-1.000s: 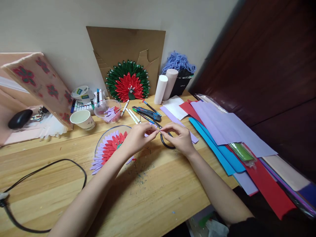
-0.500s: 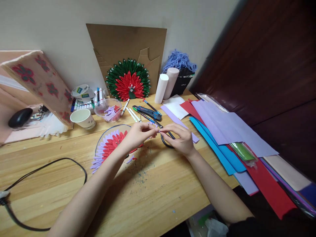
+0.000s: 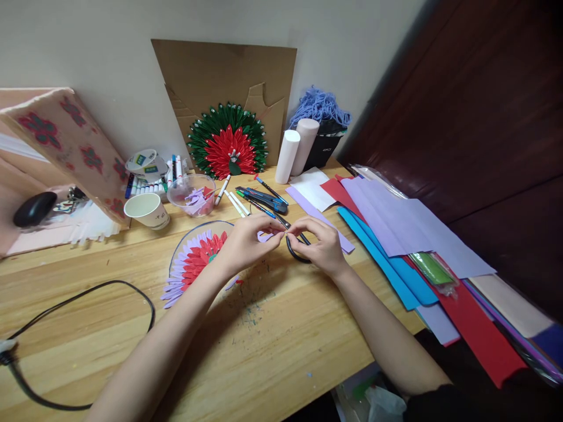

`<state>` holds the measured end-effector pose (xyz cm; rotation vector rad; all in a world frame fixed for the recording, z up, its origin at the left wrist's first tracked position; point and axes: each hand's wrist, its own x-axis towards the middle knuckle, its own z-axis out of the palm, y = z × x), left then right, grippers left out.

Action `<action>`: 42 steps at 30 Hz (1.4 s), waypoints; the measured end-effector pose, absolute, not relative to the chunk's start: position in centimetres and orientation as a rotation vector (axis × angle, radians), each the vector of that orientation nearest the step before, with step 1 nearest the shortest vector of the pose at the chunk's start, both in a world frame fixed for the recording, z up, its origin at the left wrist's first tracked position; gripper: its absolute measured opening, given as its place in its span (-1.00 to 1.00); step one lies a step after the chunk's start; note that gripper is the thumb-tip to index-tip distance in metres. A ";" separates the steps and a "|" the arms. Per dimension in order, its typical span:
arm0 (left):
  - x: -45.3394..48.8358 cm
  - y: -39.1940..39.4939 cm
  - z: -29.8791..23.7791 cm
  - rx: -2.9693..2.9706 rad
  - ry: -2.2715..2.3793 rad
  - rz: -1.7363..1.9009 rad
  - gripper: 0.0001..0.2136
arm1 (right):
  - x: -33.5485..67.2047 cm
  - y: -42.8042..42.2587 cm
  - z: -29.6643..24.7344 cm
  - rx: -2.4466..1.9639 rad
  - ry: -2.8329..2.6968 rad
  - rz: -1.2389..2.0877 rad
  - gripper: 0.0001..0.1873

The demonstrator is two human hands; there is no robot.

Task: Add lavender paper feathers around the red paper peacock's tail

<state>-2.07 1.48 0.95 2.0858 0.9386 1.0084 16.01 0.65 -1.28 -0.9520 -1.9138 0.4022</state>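
My left hand (image 3: 259,237) and my right hand (image 3: 320,241) meet fingertip to fingertip above the table. Both pinch a tiny piece of purple paper (image 3: 286,232), mostly hidden by the fingers. Black-handled scissors (image 3: 299,256) lie under my right hand, partly covered. Left of my left hand is a round disc with red petals (image 3: 193,266) inside an outer ring of purple petals (image 3: 172,278); my left hand and forearm cover its right part. A few purple and red scraps (image 3: 233,283) lie beside it.
Behind my hands lie a utility knife (image 3: 268,200), pens and markers. A clear bowl of scraps (image 3: 191,196) and a paper cup (image 3: 147,212) stand left. A green-red petal fan (image 3: 229,143) leans on cardboard (image 3: 224,70). Coloured sheets (image 3: 396,228) overhang the right edge; a black cable (image 3: 109,283) curves left.
My fingertips have shifted slightly and my left hand has turned a little, still pinching close to the right. More of the disc's green centre shows beside my left hand.
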 end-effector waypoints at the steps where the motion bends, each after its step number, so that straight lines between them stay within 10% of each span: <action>1: -2.1 1.5 0.9 2.116 0.933 1.010 -0.89 | 16.0 0.7 -1.3 -0.953 -1.909 0.410 -0.92; 24: -2.3 1.9 0.7 1.901 0.996 0.915 -0.81 | 15.7 0.5 -1.8 -1.008 -1.736 0.636 -0.97; 42: -1.3 2.0 -0.3 1.514 1.033 0.807 -0.86 | 15.9 0.4 -2.2 -0.943 -2.063 0.111 -0.88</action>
